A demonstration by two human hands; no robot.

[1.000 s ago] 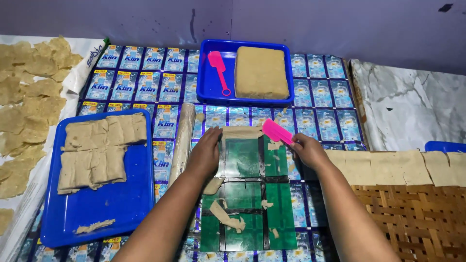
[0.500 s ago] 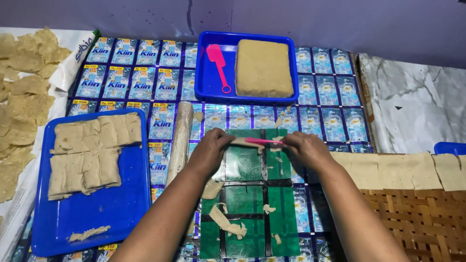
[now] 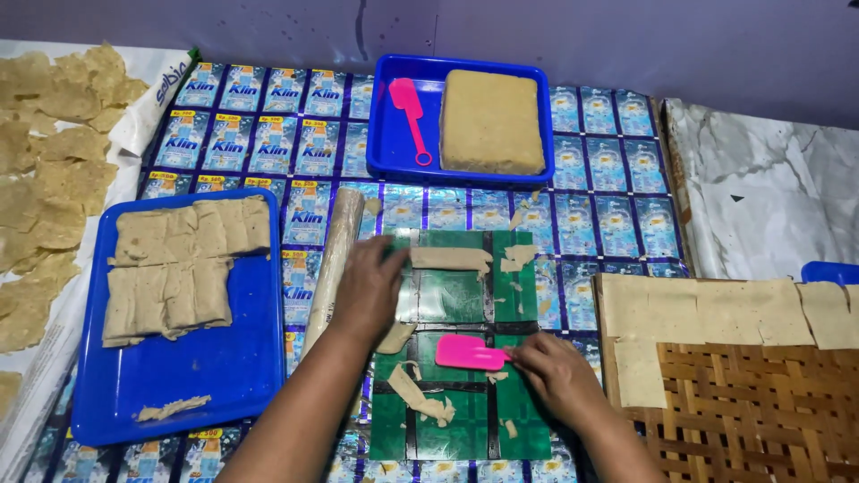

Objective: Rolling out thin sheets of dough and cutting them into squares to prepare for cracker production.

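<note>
Work status, judged from the layout: a batch of flat dough pieces (image 3: 183, 268) is already laid in rows on the blue tray (image 3: 224, 376) at lower left, with roughly the near half of that tray unfilled. Thin cut sheets (image 3: 716, 309) lie on the woven mat (image 3: 761, 411) at lower right. A thick dough block (image 3: 492, 121) sits largely intact in the upper blue tray (image 3: 385, 134) at top centre, beside a second pink scraper (image 3: 410, 112), so most of the raw material appears not yet processed.

On the green board (image 3: 461, 358) at lower centre, only leftovers remain: one strip (image 3: 450, 258) along the top edge and torn scraps (image 3: 420, 398) lower down. The board seems to be at the scraping and clearing stage.

Left hand (image 3: 367, 291): palm down, fingers spread, pressed flat on the upper-left corner of the board; it grasps nothing. A wooden rolling pin (image 3: 333, 264) lies just beside it to the left.

Right hand (image 3: 559, 376): fingers closed on the handle end of the pink scraper (image 3: 470, 351), blade pointing left and lying low over the board's centre. Whether the blade touches the surface cannot be confirmed.
</note>
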